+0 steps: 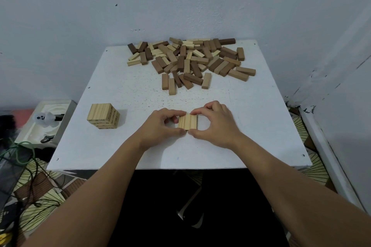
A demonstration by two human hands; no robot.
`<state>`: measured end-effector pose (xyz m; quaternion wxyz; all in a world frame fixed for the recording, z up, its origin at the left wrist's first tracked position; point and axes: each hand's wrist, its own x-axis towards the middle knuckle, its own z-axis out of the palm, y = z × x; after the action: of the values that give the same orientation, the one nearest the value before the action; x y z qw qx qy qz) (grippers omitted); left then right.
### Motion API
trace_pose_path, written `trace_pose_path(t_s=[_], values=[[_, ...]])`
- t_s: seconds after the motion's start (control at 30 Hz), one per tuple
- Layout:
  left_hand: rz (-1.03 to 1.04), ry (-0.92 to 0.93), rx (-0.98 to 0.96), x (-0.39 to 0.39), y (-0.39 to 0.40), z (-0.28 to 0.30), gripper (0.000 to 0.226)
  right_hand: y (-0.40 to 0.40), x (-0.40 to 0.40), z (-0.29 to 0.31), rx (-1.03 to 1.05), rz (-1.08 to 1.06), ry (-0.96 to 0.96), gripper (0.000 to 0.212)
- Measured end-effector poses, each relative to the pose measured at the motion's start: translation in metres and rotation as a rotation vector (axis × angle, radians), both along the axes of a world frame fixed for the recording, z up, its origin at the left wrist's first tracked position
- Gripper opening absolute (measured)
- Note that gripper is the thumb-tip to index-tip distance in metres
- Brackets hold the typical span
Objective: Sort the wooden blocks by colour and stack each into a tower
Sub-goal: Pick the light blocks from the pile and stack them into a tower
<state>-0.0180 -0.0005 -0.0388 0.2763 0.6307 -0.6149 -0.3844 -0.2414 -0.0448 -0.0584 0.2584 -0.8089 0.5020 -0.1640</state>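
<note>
Three pale wooden blocks (187,122) lie side by side as one flat row on the white table (112,146), near its front middle. My left hand (160,124) pinches the row from the left with thumb and fingers. My right hand (214,122) pinches it from the right in the same way. A short tower of pale blocks (103,115), a few layers high, stands at the front left. A loose pile of pale, mid-brown and dark-brown blocks (190,60) covers the far part of the table.
A light wall stands behind the table and along the right. Left of the table, lower down, sits a white tray-like thing (48,118) with a small pale figure on it. Green and dark cables (22,150) lie on the patterned floor.
</note>
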Motion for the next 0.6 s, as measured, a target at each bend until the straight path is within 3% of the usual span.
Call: trace_pose_path(t_s=[0.17,0.3,0.6], values=[[0.096,0.054,0.019,0.002,0.004,0.002,0.081,-0.003,-0.002,0.005,0.091,0.013,-0.023,0.061],[0.163,0.007,-0.019,-0.002,0.015,-0.004,0.088,-0.007,-0.005,0.01,0.15,0.044,0.006,0.061],[0.239,-0.304,-0.153,-0.026,0.018,-0.016,0.057,-0.006,-0.003,0.005,0.082,0.022,-0.039,0.033]])
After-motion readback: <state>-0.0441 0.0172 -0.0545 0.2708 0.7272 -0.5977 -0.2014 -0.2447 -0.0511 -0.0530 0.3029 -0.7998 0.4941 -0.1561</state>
